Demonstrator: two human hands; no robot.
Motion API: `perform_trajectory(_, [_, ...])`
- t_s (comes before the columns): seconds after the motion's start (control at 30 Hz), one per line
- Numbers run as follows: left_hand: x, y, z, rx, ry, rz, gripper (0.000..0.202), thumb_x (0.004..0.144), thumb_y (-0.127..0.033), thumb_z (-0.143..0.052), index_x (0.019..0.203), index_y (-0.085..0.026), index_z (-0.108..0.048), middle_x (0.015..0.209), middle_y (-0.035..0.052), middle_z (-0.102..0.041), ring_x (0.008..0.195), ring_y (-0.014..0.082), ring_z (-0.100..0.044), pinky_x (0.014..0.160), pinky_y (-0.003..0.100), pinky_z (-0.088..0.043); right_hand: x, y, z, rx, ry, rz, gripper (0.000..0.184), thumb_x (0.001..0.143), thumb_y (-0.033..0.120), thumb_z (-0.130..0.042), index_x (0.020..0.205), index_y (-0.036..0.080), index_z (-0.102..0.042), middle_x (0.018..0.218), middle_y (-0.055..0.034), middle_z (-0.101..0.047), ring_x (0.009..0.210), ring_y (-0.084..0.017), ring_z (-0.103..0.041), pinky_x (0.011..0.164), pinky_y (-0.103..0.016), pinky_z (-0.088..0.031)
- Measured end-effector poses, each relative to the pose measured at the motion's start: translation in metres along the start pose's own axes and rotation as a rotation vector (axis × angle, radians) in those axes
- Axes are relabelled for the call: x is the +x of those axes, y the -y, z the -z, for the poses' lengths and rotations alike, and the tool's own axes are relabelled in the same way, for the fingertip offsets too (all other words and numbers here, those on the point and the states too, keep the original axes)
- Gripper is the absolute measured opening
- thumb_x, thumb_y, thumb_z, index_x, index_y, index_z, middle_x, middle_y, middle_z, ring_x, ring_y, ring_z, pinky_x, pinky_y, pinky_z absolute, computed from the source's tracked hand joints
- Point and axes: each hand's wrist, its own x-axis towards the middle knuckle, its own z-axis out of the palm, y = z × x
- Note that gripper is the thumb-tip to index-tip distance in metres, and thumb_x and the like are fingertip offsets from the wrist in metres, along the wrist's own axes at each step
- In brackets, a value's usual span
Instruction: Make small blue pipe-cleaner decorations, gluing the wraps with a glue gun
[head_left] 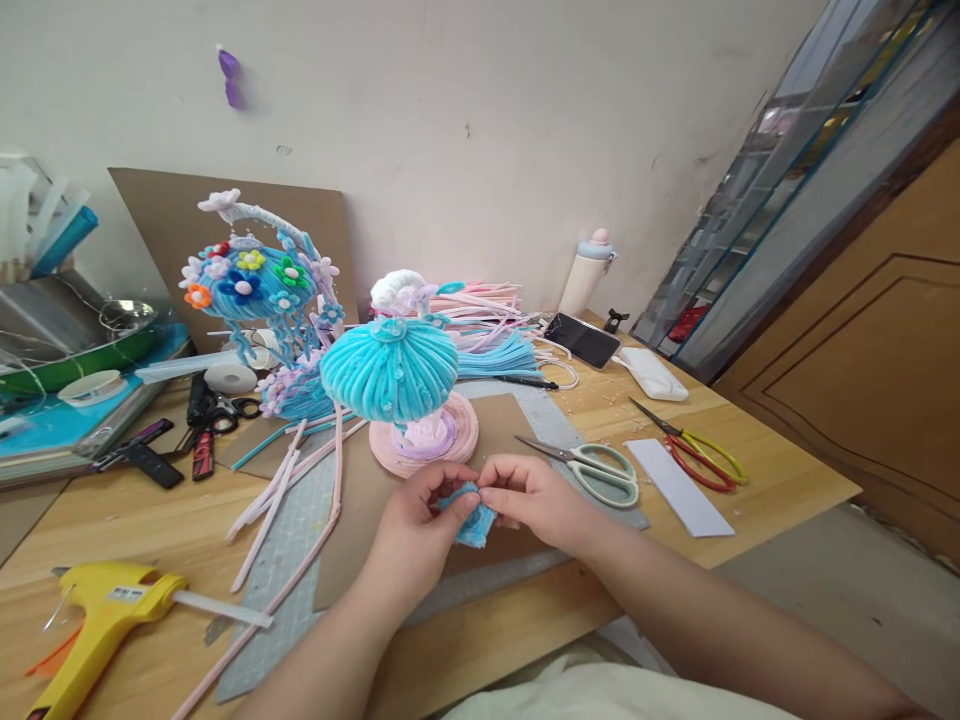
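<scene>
Between your left hand (pixel 420 522) and right hand (pixel 534 498), a small blue piece (pixel 474 526) is held unfinished

You pinch it from both sides, each thumb pressed toward the bent fingers with almost no gap beyond the piece's own thickness. Its lower part hangs free below your fingertips; how the upper part is folded or joined is hidden by them.

Just beyond your grip, the pink round base (pixel 381 447) is in place with the blue pleated cap (pixel 390 368) raised over it and a white puff (pixel 397 288) higher up. That body looks largely built, though it carries little ornament. Farther off and to the left of your grip, the flower-covered model (pixel 251 285) looks finished, or close to it, with blossoms all over its blue dome.

The shaping of the piece in your fingers looks partway done. It sits apart from both models, so any attaching seems left to do.

Well to the left of your grip, the yellow glue gun (pixel 112 612) lies unheld, a glue stick in its back. Loose pink stems (pixel 270 492) lie nearer on that side. To your grip's right, the pale-handled scissors (pixel 600 472) lie unused. Past the cap, a bundle of blue stems (pixel 499 358) suggests plenty of material is left.
</scene>
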Motion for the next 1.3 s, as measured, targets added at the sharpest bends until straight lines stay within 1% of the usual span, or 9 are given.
perform_trajectory(0.1, [0.0,0.0,0.0,-0.017,0.018,0.047,0.018,0.076,-0.029,-0.065,0.085,-0.014,-0.062,0.068,0.0008,-0.061,0.061,0.0121,-0.055,0.054,0.023,-0.046,0.0,0.001,0.001,0.113,0.015,-0.099,0.024,0.073,0.036,-0.067,0.072,0.015,-0.056,0.056,0.0037,-0.054,0.046,-0.007,-0.045,0.044,-0.019,-0.032])
perform_trajectory(0.2, [0.002,0.001,0.001,-0.077,0.027,0.043,0.018,0.075,-0.028,-0.066,0.084,-0.014,-0.061,0.066,-0.001,-0.06,0.059,0.0107,-0.054,0.054,0.021,-0.045,0.0,0.003,0.004,0.181,0.03,-0.108,0.024,0.072,0.034,-0.069,0.072,0.014,-0.056,0.055,0.004,-0.054,0.046,-0.007,-0.046,0.043,-0.018,-0.032])
perform_trajectory(0.33, [0.002,0.0,0.0,-0.115,-0.032,-0.013,0.018,0.072,-0.026,-0.07,0.08,-0.015,-0.059,0.063,-0.0028,-0.059,0.056,0.0089,-0.052,0.052,0.019,-0.042,-0.004,0.003,0.001,0.194,-0.018,-0.018,0.023,0.076,0.035,-0.068,0.075,0.015,-0.057,0.058,0.004,-0.054,0.047,-0.006,-0.045,0.046,-0.018,-0.034])
perform_trajectory(0.43, [0.001,-0.004,-0.001,-0.144,-0.1,-0.05,0.019,0.072,-0.027,-0.07,0.078,-0.016,-0.056,0.061,-0.0036,-0.059,0.053,0.0089,-0.052,0.048,0.019,-0.042,-0.007,0.0,-0.009,0.205,-0.079,0.086,0.024,0.076,0.033,-0.069,0.089,0.017,-0.058,0.076,0.0009,-0.059,0.062,-0.009,-0.053,0.056,-0.02,-0.043])
perform_trajectory(0.57, [-0.003,-0.009,-0.003,-0.162,-0.145,-0.125,0.015,0.073,-0.024,-0.067,0.073,-0.018,-0.053,0.07,-0.0024,-0.06,0.061,0.0104,-0.056,0.054,0.021,-0.046,-0.007,-0.006,-0.022,0.192,-0.131,0.09,0.026,0.074,0.032,-0.07,0.092,0.017,-0.059,0.081,-0.0006,-0.059,0.067,-0.011,-0.054,0.056,-0.022,-0.048])
perform_trajectory(0.73, [-0.006,-0.004,-0.003,0.107,-0.186,-0.221,0.006,0.076,-0.02,-0.062,0.075,-0.019,-0.056,0.073,-0.0024,-0.057,0.064,0.011,-0.053,0.059,0.022,-0.045,-0.003,-0.005,-0.027,0.195,-0.245,0.084,0.021,0.077,0.035,-0.064,0.083,0.015,-0.06,0.061,0.0035,-0.054,0.049,-0.006,-0.043,0.043,-0.017,-0.038])
perform_trajectory(0.93, [-0.008,-0.001,-0.002,0.402,-0.228,-0.339,0.007,0.079,-0.019,-0.059,0.083,-0.019,-0.064,0.08,0.0011,-0.064,0.07,0.0141,-0.057,0.065,0.026,-0.046,-0.002,0.0,-0.029,0.114,-0.328,0.059,0.016,0.073,0.03,-0.062,0.077,0.015,-0.058,0.062,0.0037,-0.053,0.051,-0.007,-0.044,0.044,-0.018,-0.037])
perform_trajectory(1.07, [-0.009,-0.004,-0.002,0.454,-0.214,-0.365,0.007,0.079,-0.018,-0.058,0.082,-0.019,-0.064,0.076,0.0005,-0.064,0.065,0.0132,-0.055,0.062,0.025,-0.045,0.0,-0.001,-0.029,0.013,-0.367,0.119,0.008,0.07,0.022,-0.06,0.074,0.015,-0.057,0.065,0.0034,-0.053,0.058,-0.009,-0.048,0.054,-0.021,-0.041])
perform_trajectory(1.3, [-0.008,-0.005,-0.002,0.468,-0.219,-0.336,0.01,0.08,-0.018,-0.057,0.084,-0.019,-0.066,0.077,0.001,-0.066,0.067,0.0141,-0.058,0.062,0.026,-0.047,0.001,-0.004,-0.029,-0.052,-0.348,0.161,0.01,0.075,0.024,-0.057,0.077,0.015,-0.059,0.066,0.0021,-0.053,0.059,-0.01,-0.048,0.054,-0.021,-0.04])
